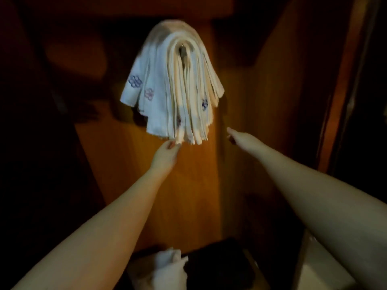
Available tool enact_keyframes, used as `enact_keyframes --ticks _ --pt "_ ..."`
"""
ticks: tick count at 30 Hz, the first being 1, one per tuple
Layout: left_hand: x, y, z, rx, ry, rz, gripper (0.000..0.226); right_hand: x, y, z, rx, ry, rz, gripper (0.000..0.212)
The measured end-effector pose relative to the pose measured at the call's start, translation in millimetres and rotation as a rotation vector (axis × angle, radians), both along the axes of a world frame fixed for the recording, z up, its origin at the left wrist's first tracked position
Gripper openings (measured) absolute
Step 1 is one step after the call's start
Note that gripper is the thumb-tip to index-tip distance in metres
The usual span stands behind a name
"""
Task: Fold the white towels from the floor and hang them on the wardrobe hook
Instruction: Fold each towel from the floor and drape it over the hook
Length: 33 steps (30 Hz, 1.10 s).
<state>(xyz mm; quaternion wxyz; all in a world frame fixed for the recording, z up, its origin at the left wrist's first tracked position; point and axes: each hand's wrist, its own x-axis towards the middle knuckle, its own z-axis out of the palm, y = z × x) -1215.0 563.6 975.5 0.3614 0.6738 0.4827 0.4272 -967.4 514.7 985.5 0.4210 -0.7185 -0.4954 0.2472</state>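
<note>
Several folded white towels (178, 88) with small blue and pink embroidered motifs hang draped over a metal hook (182, 51) on the wooden wardrobe panel (188, 195). My left hand (166, 153) reaches up beneath them, its fingertips touching the lower edges of the hanging towels. My right hand (240, 138) is stretched toward the panel just right of and below the towels, fingers extended, holding nothing. More white cloth (169, 266) lies low down near the floor.
A dark object (219, 266) sits beside the white cloth at the bottom. A wooden wardrobe door edge (343, 80) stands at the right. The left side is dark and hard to make out.
</note>
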Motion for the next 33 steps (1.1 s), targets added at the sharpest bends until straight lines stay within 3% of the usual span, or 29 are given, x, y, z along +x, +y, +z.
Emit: enact_keyframes --ticks 3,8,16,24,33 --pt "-0.5 -38.8 -37.3 -0.041 0.139 -0.132 0.050 -5.8 -53.3 -42.8 -0.068 -0.104 0.060 0.060" --pt "17.1 -95.9 -114.5 -0.117 0.394 -0.348 0.060 7.7 -139.8 -131.1 -0.197 -0.272 0.078 0.072" --pt "101.8 -151.4 -225.3 -0.210 0.620 -0.578 0.067 81.6 -280.7 -269.5 -0.381 -0.430 -0.021 0.086" --pt "267.7 -221.7 -316.9 -0.352 0.699 -0.763 0.065 192.2 -410.0 -384.7 -0.556 -0.263 -0.191 0.087" --pt "440.6 -302.2 -401.7 -0.448 0.770 -0.887 0.064 312.0 -516.2 -468.0 -0.750 0.000 -0.344 0.081"
